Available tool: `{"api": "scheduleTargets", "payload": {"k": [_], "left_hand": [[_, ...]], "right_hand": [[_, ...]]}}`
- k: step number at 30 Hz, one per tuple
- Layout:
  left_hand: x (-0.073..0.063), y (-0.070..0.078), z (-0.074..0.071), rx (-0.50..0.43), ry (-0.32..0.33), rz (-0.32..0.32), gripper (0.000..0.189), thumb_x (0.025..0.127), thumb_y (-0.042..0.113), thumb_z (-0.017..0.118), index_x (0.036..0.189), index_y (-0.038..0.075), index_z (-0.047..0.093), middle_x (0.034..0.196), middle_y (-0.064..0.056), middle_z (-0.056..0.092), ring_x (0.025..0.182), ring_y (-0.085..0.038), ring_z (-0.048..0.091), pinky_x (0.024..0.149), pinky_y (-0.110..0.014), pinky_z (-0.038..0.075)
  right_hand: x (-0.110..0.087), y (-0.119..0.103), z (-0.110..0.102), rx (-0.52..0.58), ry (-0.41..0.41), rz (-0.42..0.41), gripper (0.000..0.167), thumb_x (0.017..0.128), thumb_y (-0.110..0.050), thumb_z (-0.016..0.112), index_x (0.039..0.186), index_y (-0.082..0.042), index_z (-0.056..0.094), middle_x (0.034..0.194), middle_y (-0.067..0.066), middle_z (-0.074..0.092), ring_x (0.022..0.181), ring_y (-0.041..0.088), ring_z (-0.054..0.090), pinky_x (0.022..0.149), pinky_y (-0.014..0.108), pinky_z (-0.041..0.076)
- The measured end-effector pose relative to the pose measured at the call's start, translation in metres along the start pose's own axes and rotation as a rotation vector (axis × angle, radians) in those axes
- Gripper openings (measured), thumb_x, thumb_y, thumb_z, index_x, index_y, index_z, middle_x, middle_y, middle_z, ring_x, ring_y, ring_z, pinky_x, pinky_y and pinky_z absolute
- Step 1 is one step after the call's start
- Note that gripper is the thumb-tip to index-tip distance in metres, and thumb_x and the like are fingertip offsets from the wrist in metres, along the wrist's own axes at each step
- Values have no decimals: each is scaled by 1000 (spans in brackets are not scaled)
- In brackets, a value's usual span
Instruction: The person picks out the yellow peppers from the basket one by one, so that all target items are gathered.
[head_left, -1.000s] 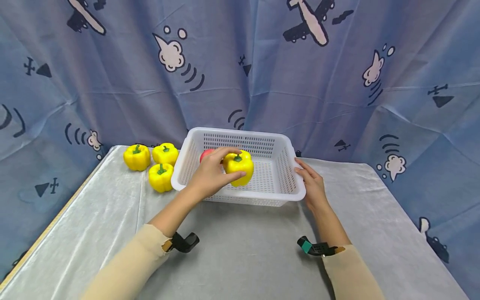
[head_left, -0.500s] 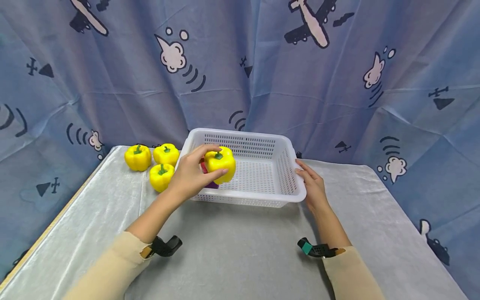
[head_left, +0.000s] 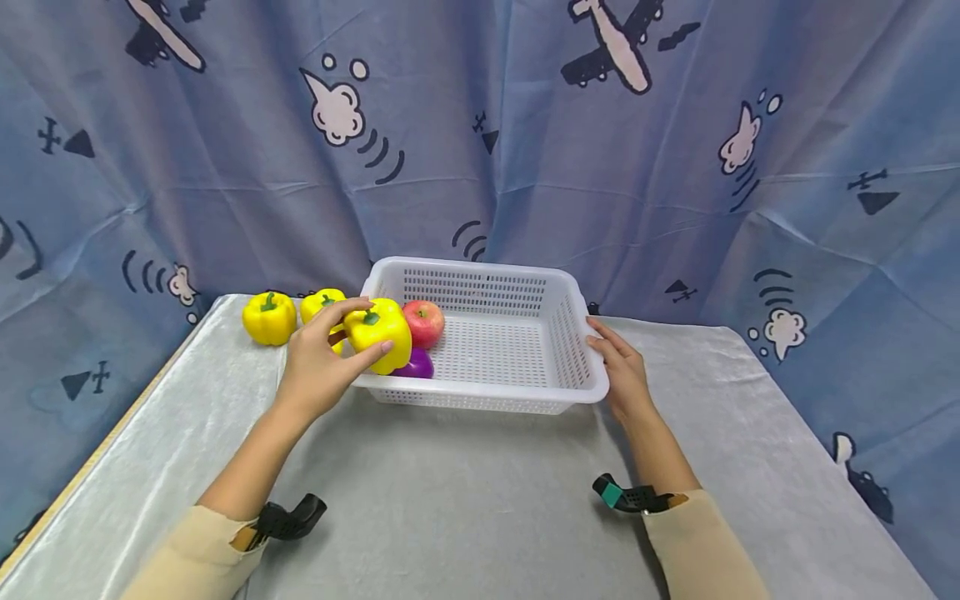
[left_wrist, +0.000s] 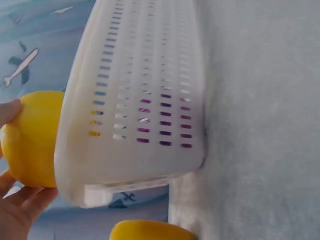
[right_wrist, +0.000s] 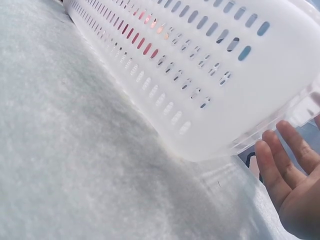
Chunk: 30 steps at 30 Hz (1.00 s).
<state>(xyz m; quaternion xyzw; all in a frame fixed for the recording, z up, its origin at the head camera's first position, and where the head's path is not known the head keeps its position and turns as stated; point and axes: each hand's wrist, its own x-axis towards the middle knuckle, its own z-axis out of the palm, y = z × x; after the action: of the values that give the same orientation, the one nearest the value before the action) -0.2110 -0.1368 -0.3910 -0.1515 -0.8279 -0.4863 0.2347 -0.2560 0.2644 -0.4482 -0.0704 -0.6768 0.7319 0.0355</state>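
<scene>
My left hand [head_left: 318, 358] grips a yellow bell pepper [head_left: 382, 337] between thumb and fingers, over the left end of the white slotted basket [head_left: 480, 396]. In the left wrist view, the pepper shows past the basket's rim. Below and beside it in the basket lie a red apple [head_left: 424, 323] and a glossy purple rounded thing [head_left: 417, 365], partly covered by the pepper. My right hand [head_left: 626, 375] touches the basket's right end at the rim. The right wrist view shows its fingers [right_wrist: 287, 162] fairly straight by the end wall; the thumb is out of that view.
Left of the basket stand more yellow bell peppers, one at the far left [head_left: 270, 318] and one behind my left hand [head_left: 321, 303]; another is mostly hidden by the hand. A grey cloth [head_left: 480, 500] covers the table, and a blue patterned curtain [head_left: 450, 125] hangs behind.
My left hand has carried the yellow pepper leftward across the basket, from near its middle to its left end. The apple and purple thing now show more. My right hand keeps its place.
</scene>
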Motion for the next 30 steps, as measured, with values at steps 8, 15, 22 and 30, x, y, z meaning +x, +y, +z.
{"api": "scheduleTargets", "payload": {"k": [8, 15, 22, 30], "left_hand": [[1, 0, -23, -23, 95, -72, 52, 82, 15, 85, 130, 6, 64, 132, -7, 67, 118, -19, 63, 96, -11, 52], [4, 3, -41, -11, 144, -107, 52, 83, 16, 84, 131, 6, 64, 132, -8, 66, 118, -19, 62, 95, -8, 50], [5, -7, -65, 77, 173, -124, 54, 82, 15, 85, 132, 9, 64, 134, -7, 66, 119, -14, 60, 95, -8, 50], [6, -18, -82, 199, 201, -104, 54, 80, 15, 86, 130, 8, 66, 130, -8, 68, 121, -25, 62, 97, -10, 51]], "right_hand": [[2, 1, 3, 3, -8, 9, 52, 104, -22, 54, 154, -18, 44, 153, 2, 47, 111, 2, 58, 86, 14, 54], [0, -1, 0, 11, -4, 12, 51, 104, -22, 53, 154, -18, 44, 150, 0, 48, 112, 2, 58, 85, 15, 55], [-1, -1, 0, 23, 4, 6, 51, 104, -20, 54, 154, -17, 45, 144, -3, 52, 109, 1, 60, 84, 15, 55], [-1, 0, -1, 17, -10, 5, 52, 104, -20, 52, 155, -16, 42, 156, 4, 43, 114, 1, 57, 86, 13, 54]]}}
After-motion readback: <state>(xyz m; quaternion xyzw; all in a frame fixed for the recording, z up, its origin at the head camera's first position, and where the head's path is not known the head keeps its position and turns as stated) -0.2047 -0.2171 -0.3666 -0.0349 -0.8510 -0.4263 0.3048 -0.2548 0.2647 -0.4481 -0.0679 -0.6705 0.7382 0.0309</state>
